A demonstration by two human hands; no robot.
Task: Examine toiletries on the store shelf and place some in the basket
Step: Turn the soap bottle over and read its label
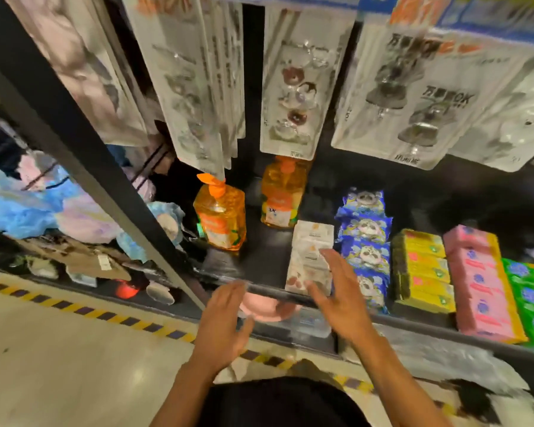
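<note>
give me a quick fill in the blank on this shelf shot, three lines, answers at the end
1. The two pump bottles on the shelf hold liquid coloured ____.
2. Between the blue packs and the pink packs stand packs coloured ____.
3. The left hand and the right hand, fingers spread toward the shelf, each hold ____.

Missing words: orange; yellow; nothing
</note>
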